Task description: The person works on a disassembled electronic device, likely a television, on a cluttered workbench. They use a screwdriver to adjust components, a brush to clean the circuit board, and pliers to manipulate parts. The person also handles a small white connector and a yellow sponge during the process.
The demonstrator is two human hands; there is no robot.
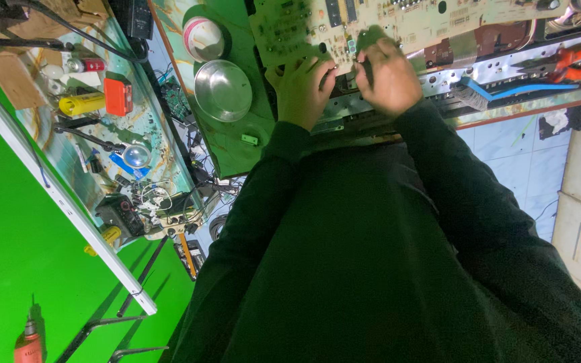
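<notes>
The large pale-beige printed circuit board (pixel 398 23) lies flat on the desk (pixel 237 144), its long axis running left to right. The left hand (pixel 302 87) rests spread fingers on its near edge; the right hand (pixel 388 75) pinches a small dark tool (pixel 367 66) just beside it.

The circuit board (pixel 398 23) is pale cream, dotted with green patches and small dark parts. The bowl (pixel 222 90) beside it is shiny silver, and the cup (pixel 203 38) is white with a pink band. The table (pixel 237 144) is green with marbled, rust-veined edges. The pliers (pixel 576 62) have orange-red handles; the brush (pixel 506 91) has a blue handle. The can (pixel 82 103) is yellow, the small box (pixel 118 96) orange-red. Both sleeves (pixel 371 255) are black. The wall (pixel 8 228) is bright green, the floor tiles (pixel 519 161) pale blue.
</notes>
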